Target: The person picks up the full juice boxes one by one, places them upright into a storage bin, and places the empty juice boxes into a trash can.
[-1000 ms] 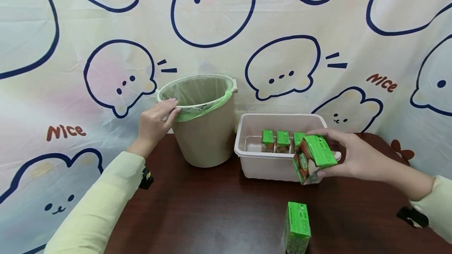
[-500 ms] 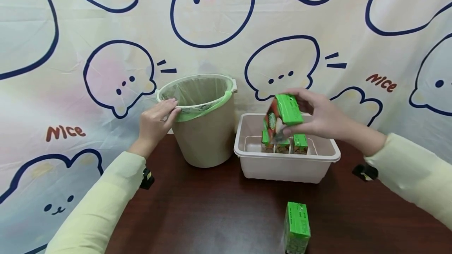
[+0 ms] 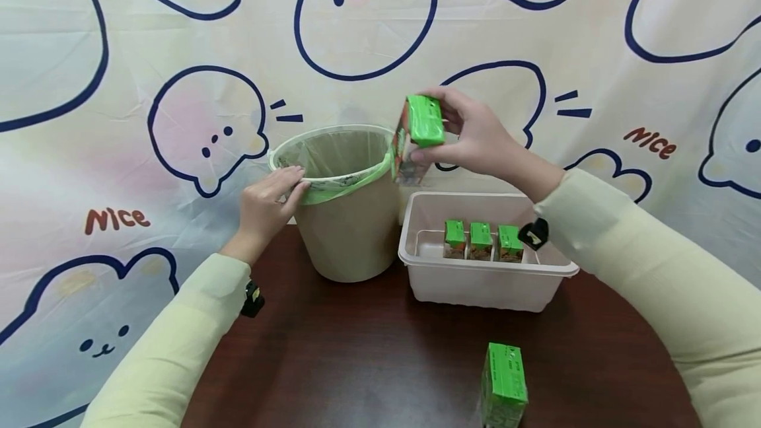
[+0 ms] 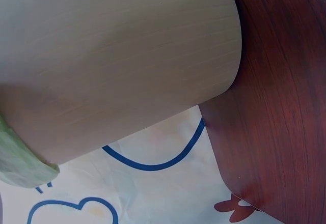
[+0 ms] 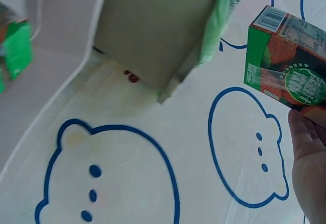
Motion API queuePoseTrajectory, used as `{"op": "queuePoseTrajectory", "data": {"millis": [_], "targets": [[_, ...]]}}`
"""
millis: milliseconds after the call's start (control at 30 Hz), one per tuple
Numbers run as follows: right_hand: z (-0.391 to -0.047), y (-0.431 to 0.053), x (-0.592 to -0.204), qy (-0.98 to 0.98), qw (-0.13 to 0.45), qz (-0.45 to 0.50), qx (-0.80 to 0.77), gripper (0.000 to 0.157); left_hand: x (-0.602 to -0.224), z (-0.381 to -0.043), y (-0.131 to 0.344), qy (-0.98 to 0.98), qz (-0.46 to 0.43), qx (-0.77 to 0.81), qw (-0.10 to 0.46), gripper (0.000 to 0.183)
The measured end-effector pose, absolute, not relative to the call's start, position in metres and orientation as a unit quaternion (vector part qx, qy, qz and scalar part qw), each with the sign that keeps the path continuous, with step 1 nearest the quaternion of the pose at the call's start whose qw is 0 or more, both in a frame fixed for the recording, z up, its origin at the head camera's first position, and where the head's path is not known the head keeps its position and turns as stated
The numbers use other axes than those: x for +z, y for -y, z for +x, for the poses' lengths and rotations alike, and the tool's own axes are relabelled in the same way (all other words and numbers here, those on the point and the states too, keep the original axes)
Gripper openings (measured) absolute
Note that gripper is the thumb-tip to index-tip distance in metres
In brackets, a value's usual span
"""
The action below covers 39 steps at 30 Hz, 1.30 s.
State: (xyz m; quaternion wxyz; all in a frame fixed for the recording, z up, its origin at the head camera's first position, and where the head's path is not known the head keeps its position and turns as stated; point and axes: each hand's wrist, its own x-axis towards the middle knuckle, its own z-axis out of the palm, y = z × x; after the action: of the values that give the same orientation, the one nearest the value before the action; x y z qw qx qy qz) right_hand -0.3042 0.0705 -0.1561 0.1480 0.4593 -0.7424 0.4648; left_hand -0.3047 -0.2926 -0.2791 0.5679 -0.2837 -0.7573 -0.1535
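Note:
My left hand (image 3: 264, 207) grips the near-left rim of a beige trash bin (image 3: 351, 236) lined with a pale green bag (image 3: 321, 193). In the left wrist view, the bin wall (image 4: 122, 61) fills much of the picture. Raised beside the bin's right rim, my right hand (image 3: 475, 137) holds a small green-topped food box (image 3: 425, 121) between thumb and fingers. The right wrist view shows this box (image 5: 285, 56) with a barcode and a round green label. Its lower part partly overlaps the bin rim in the head view.
Right of the bin stands a pale plastic tub (image 3: 475, 286) with several like boxes (image 3: 480, 241) inside. Another green box (image 3: 504, 385) stands upright on the dark wooden table (image 3: 357, 355) near the front. A cartoon-printed cloth (image 3: 357, 38) hangs behind.
My right hand has carried the box leftward and upward, from the tub's right end, over the tub, to the bin's right rim. The left hand stays on the bin.

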Motion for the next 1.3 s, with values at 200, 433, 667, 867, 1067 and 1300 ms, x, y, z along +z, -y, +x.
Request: {"op": "queuePoseTrajectory", "data": {"millis": [200,433,667,867,1067,1300], "targets": [[-0.307,-0.036,-0.143,0.732,0.168,0.450,0.483,0.071,-0.279,-0.306,0.293,0.760,-0.281,-0.147,0.567,0.022],[-0.319,-0.003,-0.146,0.724,0.173,0.435,0.507,0.067,-0.279,-0.306,0.294,0.766,-0.279,-0.146,0.560,0.023],[-0.354,0.022,-0.165,0.740,0.165,0.402,0.514,0.072,-0.279,-0.306,0.293,0.771,-0.272,-0.146,0.556,0.024],[-0.364,0.039,-0.177,0.763,0.144,0.380,0.503,0.074,-0.279,-0.304,0.294,0.782,-0.269,-0.133,0.546,0.024],[-0.369,0.052,-0.182,0.785,0.112,0.365,0.488,0.075,-0.280,-0.304,0.295,0.782,-0.265,-0.135,0.547,0.025],[-0.368,0.064,-0.184,0.809,0.082,0.354,0.461,0.073,-0.281,-0.305,0.296,0.782,-0.265,-0.141,0.546,0.026]]}}
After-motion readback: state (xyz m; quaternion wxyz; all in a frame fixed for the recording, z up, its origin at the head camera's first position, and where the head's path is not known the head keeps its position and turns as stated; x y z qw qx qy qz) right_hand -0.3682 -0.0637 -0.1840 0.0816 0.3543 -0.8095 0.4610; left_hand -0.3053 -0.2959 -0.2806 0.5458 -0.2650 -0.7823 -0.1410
